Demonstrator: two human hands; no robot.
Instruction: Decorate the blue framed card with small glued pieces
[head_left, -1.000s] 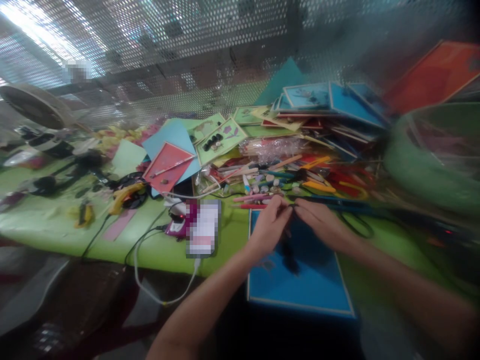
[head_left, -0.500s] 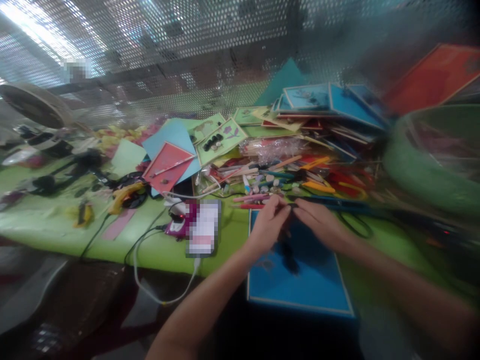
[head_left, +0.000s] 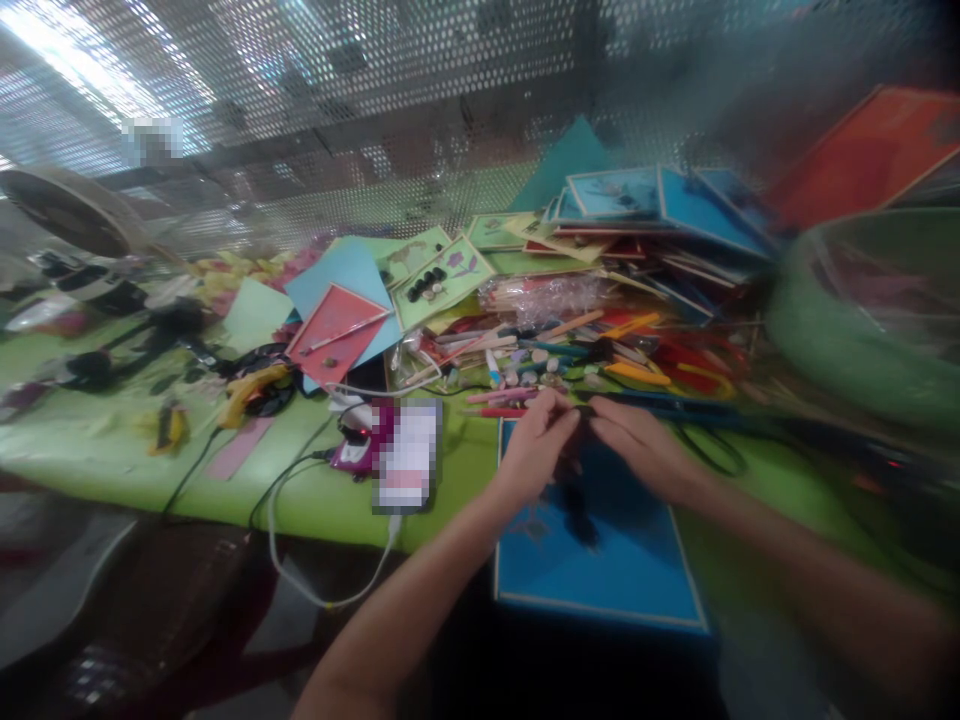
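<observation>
A blue board (head_left: 622, 570) with a pale wooden edge lies in front of me, partly over the table's front edge. Over its far part, my left hand (head_left: 541, 440) is closed, thumb and fingers pressed together near a small dark piece (head_left: 582, 411). Just to the right, my right hand (head_left: 634, 440) has its fingers together at the other side of that piece. What exactly the fingertips grip is too small and blurred to make out. A black shape (head_left: 576, 510) shows on the board below the hands.
Pens and tools (head_left: 525, 365) lie beyond the board, with stacked framed cards (head_left: 622, 195) behind them. A phone (head_left: 409, 455) with a white cable is to the left. A green tub (head_left: 862, 310) stands at the right, a fan (head_left: 67, 215) at the far left.
</observation>
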